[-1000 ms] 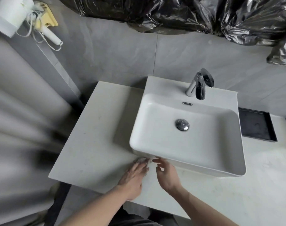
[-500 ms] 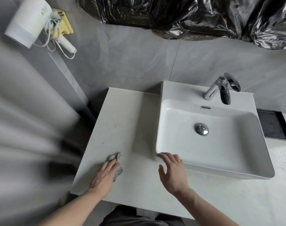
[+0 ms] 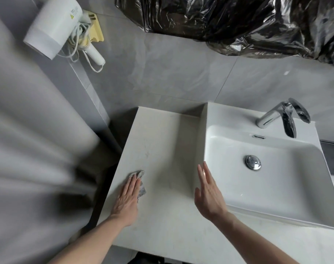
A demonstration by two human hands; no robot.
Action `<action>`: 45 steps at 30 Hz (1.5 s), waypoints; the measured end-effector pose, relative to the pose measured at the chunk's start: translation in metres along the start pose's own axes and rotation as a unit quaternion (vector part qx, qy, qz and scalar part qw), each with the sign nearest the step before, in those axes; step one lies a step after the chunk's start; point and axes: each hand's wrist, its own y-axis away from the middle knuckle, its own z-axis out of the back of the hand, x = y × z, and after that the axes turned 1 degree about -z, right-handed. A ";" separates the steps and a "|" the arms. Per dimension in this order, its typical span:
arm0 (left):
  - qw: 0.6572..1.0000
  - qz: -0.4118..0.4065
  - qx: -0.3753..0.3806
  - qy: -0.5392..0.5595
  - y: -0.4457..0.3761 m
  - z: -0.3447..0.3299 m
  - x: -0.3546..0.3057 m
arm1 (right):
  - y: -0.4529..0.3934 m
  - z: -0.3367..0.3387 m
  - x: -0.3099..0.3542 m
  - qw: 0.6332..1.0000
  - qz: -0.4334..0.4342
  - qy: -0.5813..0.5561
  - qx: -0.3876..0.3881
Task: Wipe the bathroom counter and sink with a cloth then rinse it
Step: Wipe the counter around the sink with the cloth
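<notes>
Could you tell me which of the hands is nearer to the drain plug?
Right. The right hand hovers beside the sink's left wall, near the drain plug; the left hand presses the cloth farther left.

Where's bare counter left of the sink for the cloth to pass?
Bare counter runs from the cloth under the left hand back to the wall, bordered by the sink. The front strip is bare too. The right hand crowds the sink's near-left corner.
</notes>
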 end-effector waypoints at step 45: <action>0.999 -0.022 -0.035 -0.007 -0.274 0.108 -0.022 | -0.117 0.001 -0.001 0.971 -0.060 -0.174 -0.150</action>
